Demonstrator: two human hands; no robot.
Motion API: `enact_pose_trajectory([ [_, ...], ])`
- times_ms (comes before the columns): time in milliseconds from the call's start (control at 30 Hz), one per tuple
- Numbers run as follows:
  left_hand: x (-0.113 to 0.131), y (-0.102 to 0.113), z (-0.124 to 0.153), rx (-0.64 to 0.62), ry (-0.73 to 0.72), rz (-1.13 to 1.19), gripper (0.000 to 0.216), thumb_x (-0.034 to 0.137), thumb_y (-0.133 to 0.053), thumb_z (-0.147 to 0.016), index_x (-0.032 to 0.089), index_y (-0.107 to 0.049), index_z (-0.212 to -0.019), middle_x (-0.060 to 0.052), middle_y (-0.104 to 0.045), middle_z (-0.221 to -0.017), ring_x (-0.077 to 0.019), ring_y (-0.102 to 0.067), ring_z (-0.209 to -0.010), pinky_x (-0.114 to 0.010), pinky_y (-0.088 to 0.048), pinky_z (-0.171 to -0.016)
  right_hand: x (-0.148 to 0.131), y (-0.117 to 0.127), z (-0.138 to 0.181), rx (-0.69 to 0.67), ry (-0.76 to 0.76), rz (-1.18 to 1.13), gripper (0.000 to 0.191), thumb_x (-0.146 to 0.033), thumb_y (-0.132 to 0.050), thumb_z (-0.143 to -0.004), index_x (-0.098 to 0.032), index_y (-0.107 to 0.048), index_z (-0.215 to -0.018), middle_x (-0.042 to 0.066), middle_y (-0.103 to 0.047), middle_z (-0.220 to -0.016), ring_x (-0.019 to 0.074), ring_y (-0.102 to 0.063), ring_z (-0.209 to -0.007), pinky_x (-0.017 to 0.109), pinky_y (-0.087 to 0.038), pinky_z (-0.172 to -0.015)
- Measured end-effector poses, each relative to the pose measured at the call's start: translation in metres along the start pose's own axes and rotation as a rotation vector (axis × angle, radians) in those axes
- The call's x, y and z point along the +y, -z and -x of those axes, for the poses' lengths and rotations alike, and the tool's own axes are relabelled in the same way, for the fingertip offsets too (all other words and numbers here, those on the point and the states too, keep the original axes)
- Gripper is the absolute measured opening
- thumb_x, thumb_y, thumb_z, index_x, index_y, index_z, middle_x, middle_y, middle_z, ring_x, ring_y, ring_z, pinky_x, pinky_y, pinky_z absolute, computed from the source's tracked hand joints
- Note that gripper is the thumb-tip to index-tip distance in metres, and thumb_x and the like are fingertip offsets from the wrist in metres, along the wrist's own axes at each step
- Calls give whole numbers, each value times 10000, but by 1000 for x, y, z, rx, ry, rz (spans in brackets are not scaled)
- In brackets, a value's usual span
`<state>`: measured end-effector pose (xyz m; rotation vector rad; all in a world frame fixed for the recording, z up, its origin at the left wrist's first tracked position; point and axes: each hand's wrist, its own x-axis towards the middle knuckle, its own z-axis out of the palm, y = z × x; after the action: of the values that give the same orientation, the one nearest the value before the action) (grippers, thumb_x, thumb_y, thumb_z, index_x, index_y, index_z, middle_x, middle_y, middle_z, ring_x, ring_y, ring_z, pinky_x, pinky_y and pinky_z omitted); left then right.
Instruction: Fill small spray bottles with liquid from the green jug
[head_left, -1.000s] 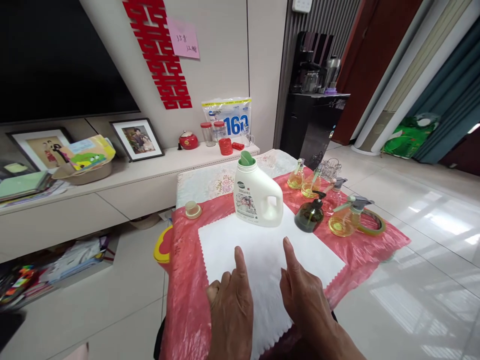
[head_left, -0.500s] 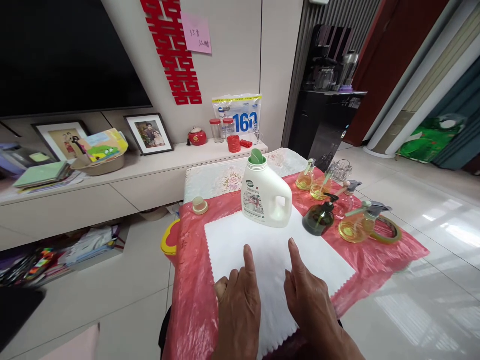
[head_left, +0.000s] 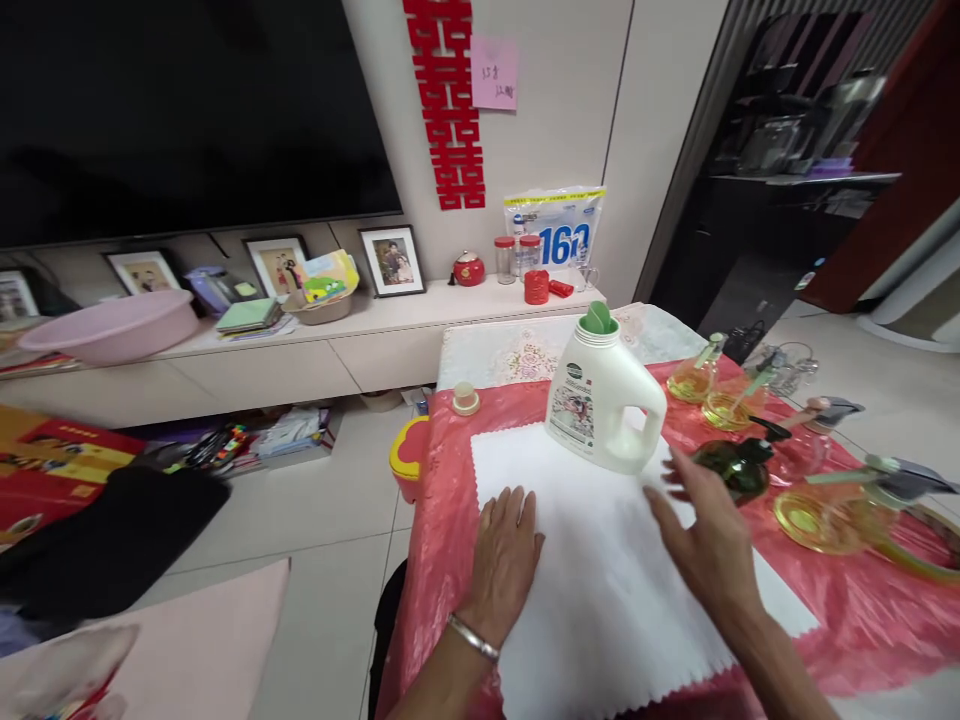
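Observation:
A white detergent jug [head_left: 592, 405] with a green spout in its uncapped neck stands upright at the back of a white scallop-edged cloth [head_left: 585, 570]. My left hand [head_left: 506, 550], wearing a silver bangle, lies on the cloth's left part, fingers stretched out and holding nothing. Just right of the jug's lower handle side, my right hand [head_left: 705, 530] reaches forward, thumb and fingers apart; I cannot tell whether it touches the jug. Close to that hand is a dark green pump bottle [head_left: 739, 470]. A round pale cap [head_left: 466, 399] sits on the red plastic sheet, left of the jug.
Glass spray bottles with yellow liquid [head_left: 832, 520] and a roll of tape [head_left: 922, 540] crowd the table's right side. Red plastic sheeting [head_left: 450, 560] covers the table. Behind it runs a low cabinet [head_left: 390, 355] with jars and photo frames. A yellow-topped stool [head_left: 409, 455] stands left.
The view has swung left. Both hands have gone from pointing with index fingers to spread fingers; the left lies on the cloth, the right has moved nearer the jug's handle side.

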<state>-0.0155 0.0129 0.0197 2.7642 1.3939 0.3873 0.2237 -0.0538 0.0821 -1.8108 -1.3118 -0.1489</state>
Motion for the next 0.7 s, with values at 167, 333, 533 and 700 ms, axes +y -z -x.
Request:
enact_pose_trajectory([
  [167, -17, -11, -6, -65, 71, 42, 495, 251, -511, -955, 107, -482, -1427, -176, -524, -1494, -373, -455, -1413, -584, -447, -1119, 28, -18, -64, 26, -130, -69, 790, -477, -618, -735, -94, -504, -1417, 189, -550, -1294, 340, -544, -1140, 521, -454, -981],
  [333, -20, -20, 2, 0, 63, 87, 472, 237, -455, -978, 141, -467, -1441, -151, -516, -1508, -340, -436, -1433, -588, -428, -1139, 39, -50, -95, -97, -303, -243, 451, -331, -697, -784, -161, -629, -1196, 60, -655, -1026, 190, -612, -872, 396, -516, -861],
  [533, -21, -27, 2, 61, 77, 97, 468, 221, -475, -961, 134, -493, -1420, -159, -540, -1484, -355, -441, -1427, -586, -442, -1127, 38, -73, -100, -72, -533, -469, 364, -421, -579, -985, -118, -588, -1187, 74, -600, -1095, 143, -604, -934, 317, -556, -813],
  [700, -21, -28, 3, 91, 73, 121, 481, 219, -500, -945, 148, -490, -1421, -153, -545, -1479, -343, -437, -1431, -573, -439, -1134, 16, -40, -98, -80, -528, -653, 312, -394, -647, -919, -116, -598, -1051, 38, -595, -956, 108, -567, -803, 245, -511, -701],
])
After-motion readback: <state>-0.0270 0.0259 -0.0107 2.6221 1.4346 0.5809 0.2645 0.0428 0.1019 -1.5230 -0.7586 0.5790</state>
